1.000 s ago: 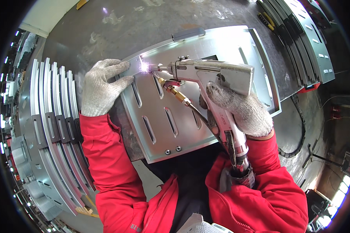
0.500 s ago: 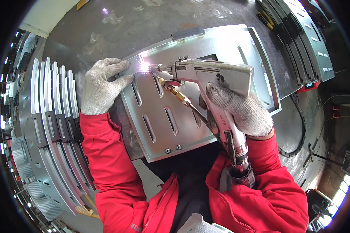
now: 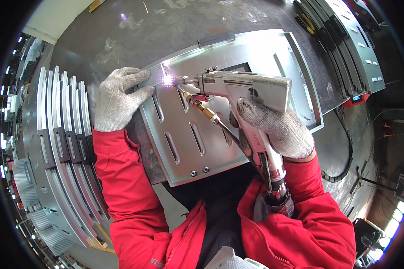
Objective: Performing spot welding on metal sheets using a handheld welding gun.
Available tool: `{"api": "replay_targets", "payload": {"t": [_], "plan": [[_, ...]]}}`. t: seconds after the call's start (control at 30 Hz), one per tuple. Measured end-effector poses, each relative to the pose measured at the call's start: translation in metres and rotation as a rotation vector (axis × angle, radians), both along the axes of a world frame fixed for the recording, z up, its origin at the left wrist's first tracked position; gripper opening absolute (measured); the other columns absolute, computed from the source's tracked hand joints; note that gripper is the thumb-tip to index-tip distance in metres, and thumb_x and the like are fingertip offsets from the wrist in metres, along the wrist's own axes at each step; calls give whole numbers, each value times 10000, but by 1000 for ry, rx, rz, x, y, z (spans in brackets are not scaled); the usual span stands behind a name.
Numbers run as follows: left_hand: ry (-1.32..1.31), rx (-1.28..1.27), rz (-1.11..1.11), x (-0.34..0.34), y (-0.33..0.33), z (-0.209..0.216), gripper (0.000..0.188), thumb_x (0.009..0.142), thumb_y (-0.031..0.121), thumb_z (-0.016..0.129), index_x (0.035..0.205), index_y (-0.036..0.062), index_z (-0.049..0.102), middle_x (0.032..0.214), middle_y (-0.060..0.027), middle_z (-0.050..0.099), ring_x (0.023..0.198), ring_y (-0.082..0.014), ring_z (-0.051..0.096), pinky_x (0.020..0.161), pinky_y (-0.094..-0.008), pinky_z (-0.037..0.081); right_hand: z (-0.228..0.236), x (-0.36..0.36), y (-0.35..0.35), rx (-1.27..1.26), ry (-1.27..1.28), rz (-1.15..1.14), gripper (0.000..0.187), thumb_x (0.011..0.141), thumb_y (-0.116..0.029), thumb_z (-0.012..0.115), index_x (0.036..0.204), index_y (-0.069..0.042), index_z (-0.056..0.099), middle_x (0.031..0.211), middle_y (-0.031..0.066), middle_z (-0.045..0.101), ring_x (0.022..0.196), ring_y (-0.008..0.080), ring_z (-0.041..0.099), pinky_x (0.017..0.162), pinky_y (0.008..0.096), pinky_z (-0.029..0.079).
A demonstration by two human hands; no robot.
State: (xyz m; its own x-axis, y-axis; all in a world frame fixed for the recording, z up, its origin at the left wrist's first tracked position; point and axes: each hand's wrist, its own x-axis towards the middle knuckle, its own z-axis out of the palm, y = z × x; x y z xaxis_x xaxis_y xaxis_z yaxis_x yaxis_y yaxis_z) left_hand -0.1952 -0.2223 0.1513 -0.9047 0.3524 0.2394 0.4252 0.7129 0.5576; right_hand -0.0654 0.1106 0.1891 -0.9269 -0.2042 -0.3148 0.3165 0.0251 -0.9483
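A shallow metal panel (image 3: 175, 130) with raised edges and several long slots lies tilted on the work table. My right hand (image 3: 278, 125), in a pale knitted glove, is wrapped round the grip of a handheld welding gun (image 3: 251, 85). The gun's nozzle points left, and a bright spark glows at its tip, over the panel's upper left part. A brass fitting with a thin feed tube (image 3: 206, 110) runs below the nozzle. My left hand (image 3: 121, 96), gloved too, rests with fingers and thumb apart on the panel's left edge, close to the spark.
Stacked slotted metal panels (image 3: 60, 143) stand at the left, and more panels (image 3: 345, 49) at the far right. Yellow-handled pliers (image 3: 306, 23) lie beside the right stack. A dark bar (image 3: 216, 38) sits at the panel's far edge. A black cable (image 3: 345, 152) hangs at the right.
The glow at the nozzle tip looks smaller, and a stray spark shows near the top. The gun has shifted very slightly; both hands keep nearly the same places.
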Motion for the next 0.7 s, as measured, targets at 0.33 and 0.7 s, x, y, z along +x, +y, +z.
{"api": "replay_targets", "payload": {"t": [0.33, 0.7], "plan": [[-17, 15, -5, -1, 0, 1, 417, 762, 94, 906, 1173, 51, 847, 1180, -126, 795, 1009, -221, 731, 873, -309, 582, -6, 7, -4, 109, 186, -85, 322, 1016, -233, 728, 1228, 8, 721, 987, 131, 765, 808, 189, 693, 723, 295, 559], [22, 5, 20, 2, -4, -4, 412, 765, 59, 898, 1174, 44, 844, 1145, -112, 790, 947, -202, 726, 827, -288, 582, 62, 8, 28, 637, -354, 32, 589, 706, -2, 830, 1285, 28, 725, 1009, 137, 768, 835, 197, 712, 752, 325, 607]]}}
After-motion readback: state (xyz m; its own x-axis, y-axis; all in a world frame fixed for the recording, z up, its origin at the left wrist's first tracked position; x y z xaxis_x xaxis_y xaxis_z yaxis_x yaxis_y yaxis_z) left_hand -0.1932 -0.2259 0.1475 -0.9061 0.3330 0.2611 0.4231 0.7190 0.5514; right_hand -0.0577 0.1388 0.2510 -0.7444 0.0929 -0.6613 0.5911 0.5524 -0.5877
